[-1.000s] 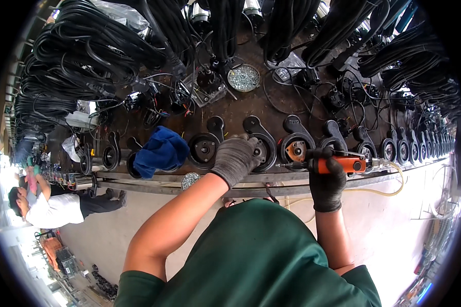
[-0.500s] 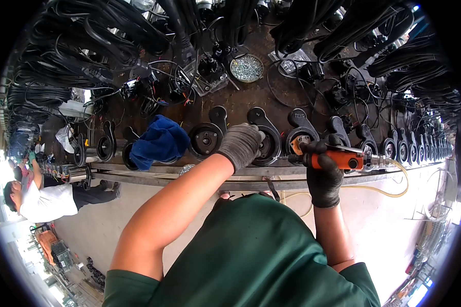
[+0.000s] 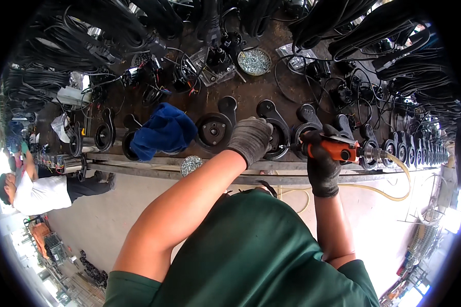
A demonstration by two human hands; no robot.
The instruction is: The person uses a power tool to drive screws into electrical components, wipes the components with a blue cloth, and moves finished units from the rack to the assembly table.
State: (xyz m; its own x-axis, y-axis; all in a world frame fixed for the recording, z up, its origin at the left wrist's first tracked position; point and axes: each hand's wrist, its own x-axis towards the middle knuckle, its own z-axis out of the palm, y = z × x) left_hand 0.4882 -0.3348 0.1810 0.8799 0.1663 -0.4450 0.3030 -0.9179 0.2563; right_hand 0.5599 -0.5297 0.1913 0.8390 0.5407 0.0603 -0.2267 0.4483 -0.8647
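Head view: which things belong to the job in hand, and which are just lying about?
In the job:
orange power driver, gripped by the right hand
pale hose fitted to it
black round housing at the left hand
probably the dish of small metal pieces

Apparently just lying about:
blue cloth
coiled black cables

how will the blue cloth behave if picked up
The blue cloth will probably flop, judging by its loose folds. It looks unlikely to roll, being crumpled. Lifting it might nudge the black round housing it seems to partly cover.
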